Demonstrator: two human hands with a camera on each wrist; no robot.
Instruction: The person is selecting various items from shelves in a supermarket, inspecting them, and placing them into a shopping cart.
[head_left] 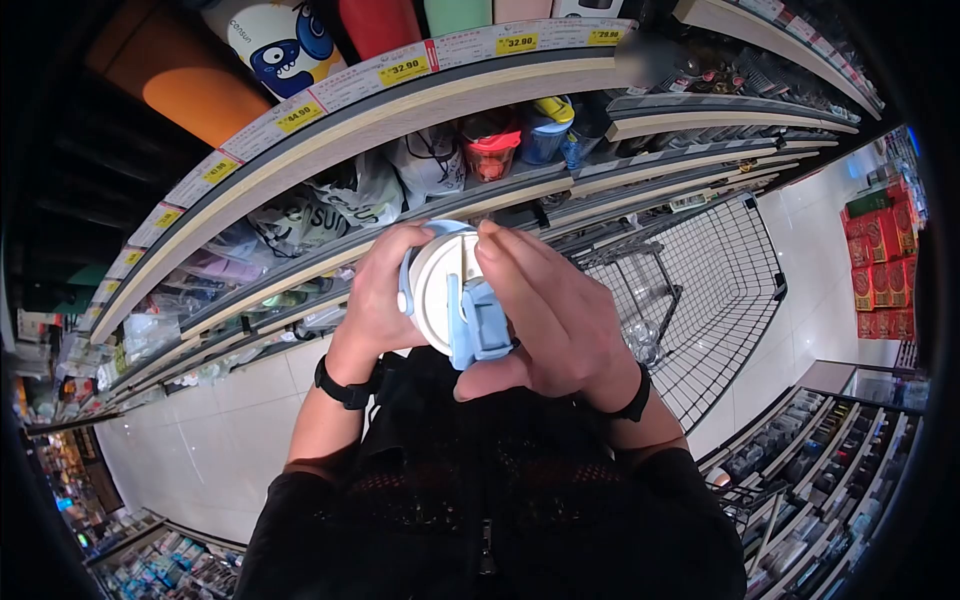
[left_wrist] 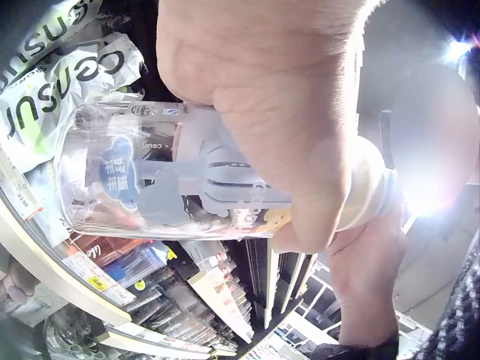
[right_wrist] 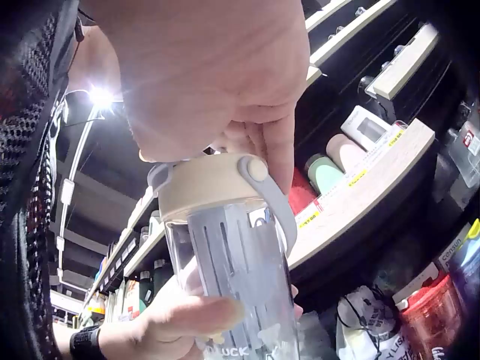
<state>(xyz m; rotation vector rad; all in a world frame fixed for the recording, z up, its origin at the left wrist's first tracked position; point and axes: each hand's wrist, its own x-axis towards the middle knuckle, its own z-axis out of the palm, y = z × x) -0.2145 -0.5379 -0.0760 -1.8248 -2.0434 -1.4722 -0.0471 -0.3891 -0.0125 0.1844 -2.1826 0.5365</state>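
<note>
A clear water bottle with a pale blue strainer inside is held upright before my chest. Its cream lid has a light blue flip cover and a carrying loop. My left hand grips the body below the lid, thumb across the front in the right wrist view. Over the lid's right side is my right hand, with rather straight fingers touching the top near its far edge. The right thumb spreads along the near side of the cover. Part of the lid is hidden by the right fingers.
In front runs a curved shelf with price labels and coloured cups. Bagged bottles and a red-lidded cup sit below it. A wire shopping cart stands at the right, with red boxes beyond.
</note>
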